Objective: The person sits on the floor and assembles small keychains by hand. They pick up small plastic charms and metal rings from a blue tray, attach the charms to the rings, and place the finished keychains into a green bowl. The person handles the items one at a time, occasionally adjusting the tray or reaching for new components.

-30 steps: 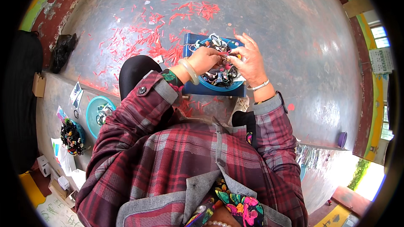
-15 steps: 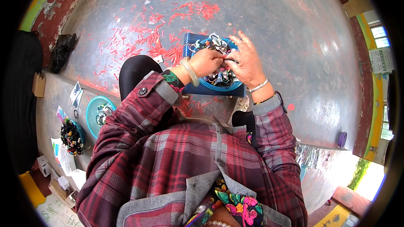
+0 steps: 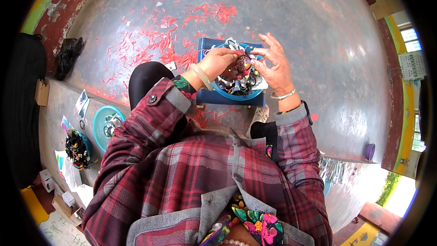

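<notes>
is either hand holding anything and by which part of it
The left hand appears to pinch a small red piece in its fingers; which part cannot be told. The right hand, fingers apart, holds nothing clearly visible.

Your head-worn fisheye camera looks down: your jacket point(image 3: 195, 168) close at six o'clock, the floor point(image 3: 314, 41) farther toward twelve.

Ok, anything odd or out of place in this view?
Yes. Red strips lie scattered over the floor beyond and left of the blue basin, loose like spilled scraps. The wall at upper left looks damaged too: its paint is patchy and flaking.
</notes>
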A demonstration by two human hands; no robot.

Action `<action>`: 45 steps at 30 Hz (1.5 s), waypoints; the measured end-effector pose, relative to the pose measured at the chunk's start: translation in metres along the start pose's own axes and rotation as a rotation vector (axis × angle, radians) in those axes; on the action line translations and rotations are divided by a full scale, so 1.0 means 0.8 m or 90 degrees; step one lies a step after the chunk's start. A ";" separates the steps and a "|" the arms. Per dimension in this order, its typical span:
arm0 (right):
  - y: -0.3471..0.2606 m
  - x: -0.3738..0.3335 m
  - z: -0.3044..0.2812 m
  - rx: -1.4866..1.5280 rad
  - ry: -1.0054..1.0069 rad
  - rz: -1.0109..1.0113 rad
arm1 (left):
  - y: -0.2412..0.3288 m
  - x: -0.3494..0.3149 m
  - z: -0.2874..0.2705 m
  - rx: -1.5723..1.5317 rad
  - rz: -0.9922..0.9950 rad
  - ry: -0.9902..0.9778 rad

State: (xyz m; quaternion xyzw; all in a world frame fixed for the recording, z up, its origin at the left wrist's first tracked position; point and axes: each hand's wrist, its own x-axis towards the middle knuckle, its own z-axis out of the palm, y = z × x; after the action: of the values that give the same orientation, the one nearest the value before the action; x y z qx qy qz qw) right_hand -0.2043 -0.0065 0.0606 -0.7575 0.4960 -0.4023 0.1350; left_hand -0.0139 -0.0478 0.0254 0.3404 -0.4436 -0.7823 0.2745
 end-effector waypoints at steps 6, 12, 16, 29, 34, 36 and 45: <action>-0.008 -0.001 0.006 -0.054 0.034 -0.040 | 0.002 -0.002 0.003 0.045 0.008 -0.003; -0.009 -0.001 0.012 -0.114 -0.013 -0.108 | -0.003 0.002 0.000 0.028 0.008 -0.012; -0.011 -0.002 0.016 -0.161 -0.008 -0.149 | -0.004 0.002 0.002 0.042 0.017 0.005; -0.004 -0.004 0.012 -0.240 -0.080 -0.136 | -0.015 0.007 -0.002 0.134 0.042 -0.026; -0.002 -0.003 0.011 -0.151 -0.058 -0.112 | -0.006 0.001 0.003 0.123 0.039 -0.004; -0.005 -0.002 0.012 -0.116 -0.051 -0.109 | -0.003 -0.001 0.005 0.091 0.040 -0.001; -0.004 -0.006 0.016 -0.077 -0.101 -0.056 | 0.002 -0.006 0.008 0.069 0.037 -0.039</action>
State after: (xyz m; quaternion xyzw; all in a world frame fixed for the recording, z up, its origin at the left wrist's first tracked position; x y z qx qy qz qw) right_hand -0.1940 -0.0034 0.0522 -0.8146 0.4736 -0.3162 0.1100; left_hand -0.0159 -0.0419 0.0304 0.3177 -0.5032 -0.7588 0.2648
